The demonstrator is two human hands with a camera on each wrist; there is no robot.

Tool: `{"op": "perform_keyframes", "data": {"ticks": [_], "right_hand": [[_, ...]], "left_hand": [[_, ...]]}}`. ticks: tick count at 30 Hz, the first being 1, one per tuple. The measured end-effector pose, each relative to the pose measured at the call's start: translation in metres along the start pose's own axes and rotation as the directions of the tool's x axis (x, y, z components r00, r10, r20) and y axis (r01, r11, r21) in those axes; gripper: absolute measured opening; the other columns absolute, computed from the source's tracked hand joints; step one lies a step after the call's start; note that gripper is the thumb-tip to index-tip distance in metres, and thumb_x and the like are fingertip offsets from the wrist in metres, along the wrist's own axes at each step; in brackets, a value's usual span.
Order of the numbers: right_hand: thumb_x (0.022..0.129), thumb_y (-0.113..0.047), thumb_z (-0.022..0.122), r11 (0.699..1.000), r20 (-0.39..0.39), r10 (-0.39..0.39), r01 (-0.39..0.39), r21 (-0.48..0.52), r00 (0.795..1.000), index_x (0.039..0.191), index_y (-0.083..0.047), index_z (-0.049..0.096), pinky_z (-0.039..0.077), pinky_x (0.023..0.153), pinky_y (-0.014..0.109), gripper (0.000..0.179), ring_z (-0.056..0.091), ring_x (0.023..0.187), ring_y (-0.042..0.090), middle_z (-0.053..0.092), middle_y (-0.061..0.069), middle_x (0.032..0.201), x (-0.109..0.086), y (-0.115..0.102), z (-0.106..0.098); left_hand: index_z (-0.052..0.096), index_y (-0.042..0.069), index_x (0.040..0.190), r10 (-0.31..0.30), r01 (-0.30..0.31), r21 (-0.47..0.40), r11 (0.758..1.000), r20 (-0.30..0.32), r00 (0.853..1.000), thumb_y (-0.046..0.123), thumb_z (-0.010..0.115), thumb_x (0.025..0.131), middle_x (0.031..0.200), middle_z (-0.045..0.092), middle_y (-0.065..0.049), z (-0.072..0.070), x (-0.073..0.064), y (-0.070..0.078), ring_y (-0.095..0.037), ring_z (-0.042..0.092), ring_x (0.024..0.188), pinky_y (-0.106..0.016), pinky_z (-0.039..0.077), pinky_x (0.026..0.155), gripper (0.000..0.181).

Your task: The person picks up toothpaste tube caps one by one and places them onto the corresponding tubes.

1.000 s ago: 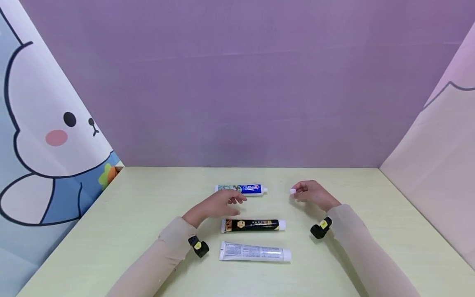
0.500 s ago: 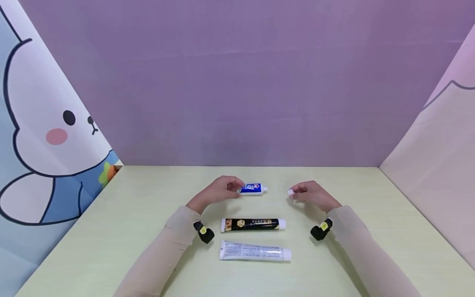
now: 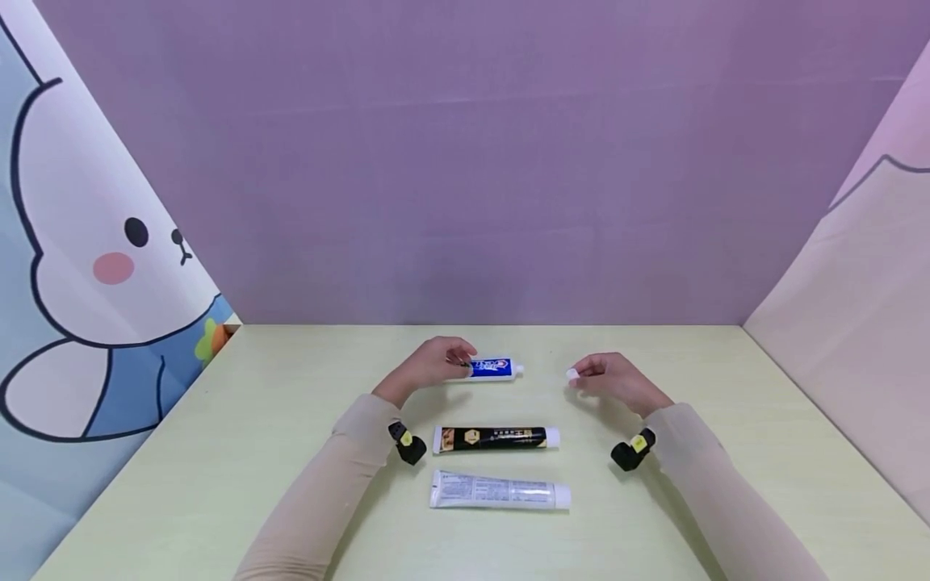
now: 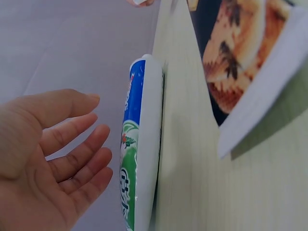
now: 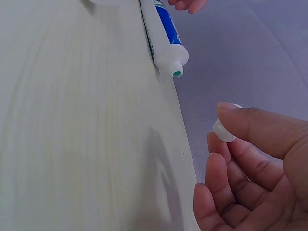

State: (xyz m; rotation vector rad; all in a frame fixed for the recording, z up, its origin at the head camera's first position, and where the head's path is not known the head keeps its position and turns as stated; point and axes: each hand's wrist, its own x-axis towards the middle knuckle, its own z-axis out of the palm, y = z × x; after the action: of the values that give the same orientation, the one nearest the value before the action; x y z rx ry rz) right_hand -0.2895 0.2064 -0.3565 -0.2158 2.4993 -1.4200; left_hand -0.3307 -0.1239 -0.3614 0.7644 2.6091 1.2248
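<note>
A blue, green and white toothpaste tube [image 3: 494,369] lies on the table, its uncapped nozzle facing right. My left hand [image 3: 429,365] is over its left end and hides that part in the head view. In the left wrist view, the loosely bent fingers [image 4: 79,168] and thumb appear beside the tube, with a gap between them and it. To the right of the nozzle, my right hand [image 3: 616,379] pinches a small white cap [image 5: 224,132] between thumb and fingers, above the table.
Nearer to me lie a black toothpaste tube [image 3: 501,439] with a white cap and a white printed tube [image 3: 494,491], roughly parallel to each other. A purple wall [image 3: 494,202] rises at the table's far edge.
My left hand has moved away from me, from in front of the blue toothpaste tube to over its left end. My right hand stays nearly still with the cap.
</note>
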Motion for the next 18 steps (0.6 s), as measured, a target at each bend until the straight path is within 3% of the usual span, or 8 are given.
{"op": "perform_keyframes", "data": {"ticks": [11,18], "right_hand": [[0.084,-0.014,0.071,0.999,-0.006,-0.034,0.034,0.027,0.999,0.100,0.003,0.059,0.049,0.076,0.030,0.026,0.057,0.081,0.019,0.061,0.004,0.086,0.000,-0.001,0.001],[0.084,-0.014,0.071,0.999,-0.021,-0.032,0.032,0.008,0.999,0.102,0.003,0.059,0.048,0.076,0.029,0.027,0.056,0.081,0.017,0.060,0.004,0.086,-0.001,-0.002,0.002]], "left_hand": [[0.063,0.002,0.114,-0.098,0.098,0.039,0.994,-0.020,0.995,0.008,0.068,0.084,0.105,0.064,-0.008,0.003,0.009,-0.008,-0.022,0.057,0.101,-0.039,0.045,0.091,0.031],[0.065,0.004,0.111,-0.090,0.089,0.068,0.994,0.009,0.996,0.006,0.069,0.082,0.107,0.065,-0.007,0.005,0.014,-0.016,-0.021,0.057,0.101,-0.038,0.044,0.094,0.029]]}}
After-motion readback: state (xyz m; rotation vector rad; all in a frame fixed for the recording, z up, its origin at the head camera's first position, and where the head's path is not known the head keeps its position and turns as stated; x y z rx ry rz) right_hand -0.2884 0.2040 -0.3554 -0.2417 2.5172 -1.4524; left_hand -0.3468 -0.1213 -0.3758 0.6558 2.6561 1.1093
